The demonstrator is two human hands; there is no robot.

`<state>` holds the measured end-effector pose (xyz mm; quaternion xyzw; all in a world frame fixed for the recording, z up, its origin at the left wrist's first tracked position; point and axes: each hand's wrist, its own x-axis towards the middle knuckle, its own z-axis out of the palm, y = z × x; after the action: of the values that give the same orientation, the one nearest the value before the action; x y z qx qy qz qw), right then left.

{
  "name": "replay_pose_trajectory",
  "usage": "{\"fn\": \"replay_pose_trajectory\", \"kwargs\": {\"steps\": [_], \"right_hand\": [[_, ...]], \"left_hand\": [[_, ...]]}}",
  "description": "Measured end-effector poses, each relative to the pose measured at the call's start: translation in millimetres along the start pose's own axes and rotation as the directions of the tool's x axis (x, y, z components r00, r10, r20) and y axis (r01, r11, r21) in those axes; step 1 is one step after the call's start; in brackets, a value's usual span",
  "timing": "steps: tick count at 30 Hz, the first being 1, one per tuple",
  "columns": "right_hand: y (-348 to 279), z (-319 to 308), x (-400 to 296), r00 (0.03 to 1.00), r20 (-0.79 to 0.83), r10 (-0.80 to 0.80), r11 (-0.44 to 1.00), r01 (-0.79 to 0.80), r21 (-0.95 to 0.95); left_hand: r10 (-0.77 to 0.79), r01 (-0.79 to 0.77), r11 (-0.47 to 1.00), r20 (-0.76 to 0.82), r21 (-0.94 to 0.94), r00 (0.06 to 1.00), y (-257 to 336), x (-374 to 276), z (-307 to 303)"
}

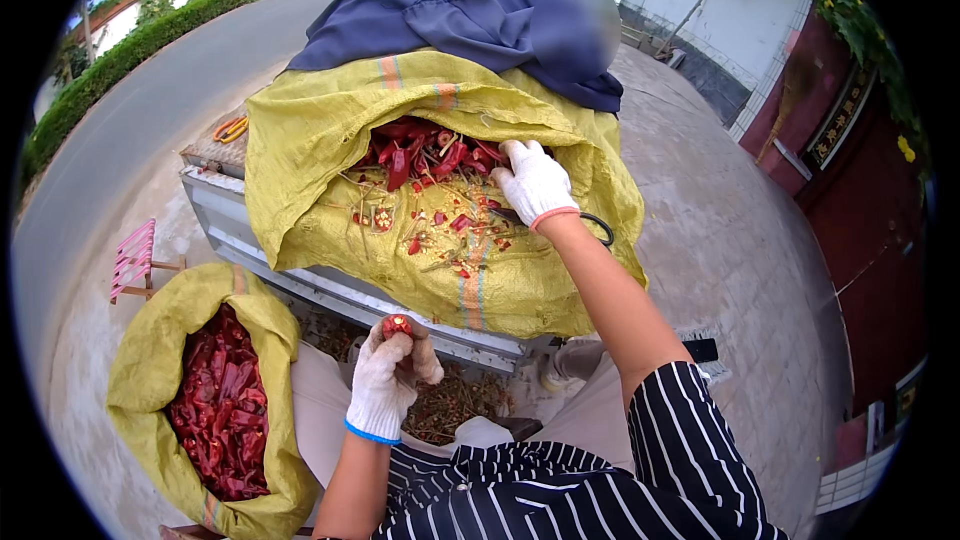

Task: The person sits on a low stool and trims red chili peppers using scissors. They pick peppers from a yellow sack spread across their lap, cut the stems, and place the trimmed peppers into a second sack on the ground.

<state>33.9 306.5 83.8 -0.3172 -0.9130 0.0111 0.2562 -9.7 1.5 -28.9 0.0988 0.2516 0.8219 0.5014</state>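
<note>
My left hand (386, 379), in a white knit glove with a blue cuff, pinches a red chili pepper (396, 325), its pale inside showing at the upper end. My gloved right hand (534, 184) reaches to the right side of the mouth of a large yellow woven sack (517, 292). Its thumb and fingers are apart, beside a heap of dried red chilies (427, 150) inside. Under my right wrist lie black-handled scissors (600, 229), partly hidden. Chili stems, seeds and red scraps (442, 229) litter the sack's lower flap.
The sack rests on a metal vehicle bed (225, 202), with a dark blue cloth (435, 15) over its top. At my left stands another yellow sack (142, 382) filled with red chilies (221, 405). A pink-strapped folding stool (135, 262) is behind it. Stems cover the ground (457, 405) by my feet.
</note>
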Motion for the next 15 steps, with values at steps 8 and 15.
{"fn": "replay_pose_trajectory", "kwargs": {"steps": [8, 15], "right_hand": [[6, -13, -4, 0.988, 0.132, 0.076, 0.997, -0.075, -0.01], [-13, -30, -119, 0.956, 0.131, 0.261, 0.667, -0.277, 0.692]], "left_hand": [[0.035, -0.036, 0.998, 0.039, 0.044, 0.999, -1, 2, -3], [-0.023, 0.024, 0.999, 0.054, -0.022, 0.998, -12, 11, -9]]}}
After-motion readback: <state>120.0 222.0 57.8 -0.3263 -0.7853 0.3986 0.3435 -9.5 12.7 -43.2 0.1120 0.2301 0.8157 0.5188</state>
